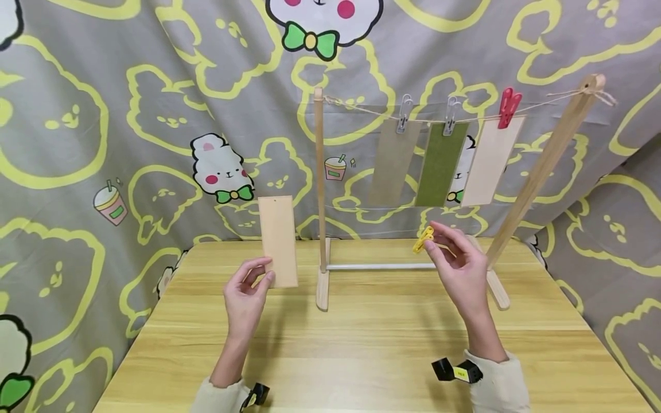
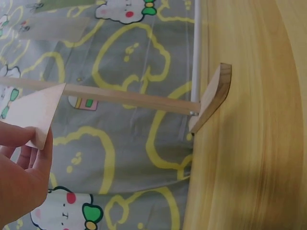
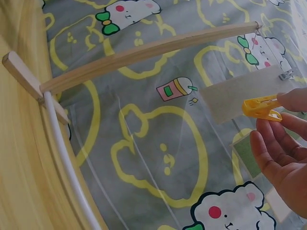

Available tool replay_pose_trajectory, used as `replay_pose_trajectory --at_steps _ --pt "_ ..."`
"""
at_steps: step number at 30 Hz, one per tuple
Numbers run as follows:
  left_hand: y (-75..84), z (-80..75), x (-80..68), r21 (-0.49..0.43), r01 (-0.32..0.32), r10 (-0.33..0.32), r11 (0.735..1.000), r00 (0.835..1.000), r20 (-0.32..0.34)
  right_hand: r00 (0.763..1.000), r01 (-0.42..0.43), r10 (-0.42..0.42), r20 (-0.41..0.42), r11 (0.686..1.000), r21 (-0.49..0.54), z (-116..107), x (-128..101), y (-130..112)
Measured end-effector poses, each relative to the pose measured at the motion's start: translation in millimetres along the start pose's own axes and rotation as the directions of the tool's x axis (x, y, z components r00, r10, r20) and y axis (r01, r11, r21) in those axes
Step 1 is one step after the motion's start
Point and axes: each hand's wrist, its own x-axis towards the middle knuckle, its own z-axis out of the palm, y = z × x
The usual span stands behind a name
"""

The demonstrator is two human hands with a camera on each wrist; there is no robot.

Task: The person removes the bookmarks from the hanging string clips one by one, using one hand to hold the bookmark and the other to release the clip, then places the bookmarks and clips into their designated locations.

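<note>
Left grip (image 1: 247,292) pinches the lower edge of a pale tan card (image 1: 278,241) between thumb and fingertips, holding it upright above the left half of the wooden surface (image 1: 361,350), just to the left of the drying rack's left post (image 1: 320,189); the left wrist view shows the same card corner (image 2: 36,112) caught against the fingers. Right grip (image 1: 457,267) pinches a yellow clothespin (image 1: 423,239) at its fingertips, raised over the rear right part of the surface, in front of the rack's white crossbar (image 1: 379,266) and below the hanging cards; the right wrist view shows the pin (image 3: 261,108) held between thumb and forefinger. Largest of the things is the wooden rack, standing near the back edge, with a string (image 1: 465,117) stretched between its two posts. On the string hang a brown card (image 1: 392,160) and a green card (image 1: 440,164), each under a metal clip, and a cream card (image 1: 490,160) under a red clothespin (image 1: 508,107).
</note>
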Motion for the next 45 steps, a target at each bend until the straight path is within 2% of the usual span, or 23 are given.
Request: replay_pose_trajectory --at_steps 5,10,18,23,31,39,45 --pt "-3.2 0.0 -1.6 0.016 0.022 -0.021 1.0 1.0 -0.001 1.0 -0.024 0.023 -0.011 0.999 -0.034 1 -1 6" --pt "-7.6 1.3 -3.6 0.012 0.088 -0.087 0.996 0.996 -0.017 0.998 -0.057 0.055 -0.025 0.995 -0.085 3 -2 11" --pt "-12.5 4.2 -5.7 0.04 0.184 -0.182 0.982 0.982 -0.049 0.996 -0.078 0.073 -0.043 0.985 -0.153 7 -3 17" --pt "-18.3 2.8 -6.6 0.076 0.248 -0.244 0.966 0.968 -0.062 0.993 -0.111 0.104 -0.057 0.983 -0.149 7 -7 28" --pt "-28.4 -1.5 -8.0 0.12 0.27 -0.264 0.955 0.962 -0.068 0.988 -0.148 0.14 -0.059 0.974 -0.174 13 -7 35" --pt "-38.3 -8.6 -10.1 0.202 0.316 -0.313 0.927 0.949 -0.05 0.988 -0.148 0.139 -0.061 0.969 -0.195 30 -9 17" --pt "-43.0 -11.2 -11.1 0.218 0.347 -0.344 0.912 0.937 -0.052 0.985 -0.17 0.158 -0.072 0.959 -0.226 37 -12 17"
